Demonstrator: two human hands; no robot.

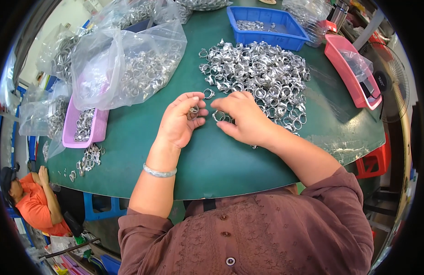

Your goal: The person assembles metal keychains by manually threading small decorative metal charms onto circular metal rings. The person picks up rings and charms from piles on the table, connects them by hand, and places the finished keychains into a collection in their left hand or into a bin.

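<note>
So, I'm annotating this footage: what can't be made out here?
In the head view:
Rings in the left hand: exact count; fingers partly cover them.
Ring pile: lower layers, hidden by rings on top.
Lilac basket: far end, obscured by a clear bag.
Far bag: rest of it, cut off by the top edge.

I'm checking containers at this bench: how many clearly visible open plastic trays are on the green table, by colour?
Blue tray: 1, beyond the ring heap
Pink trays: 2, a lilac-pink tray at left and a pink tray at right
Total: 3
Left out: the dark blue edge at upper left, too hidden to identify.
</note>
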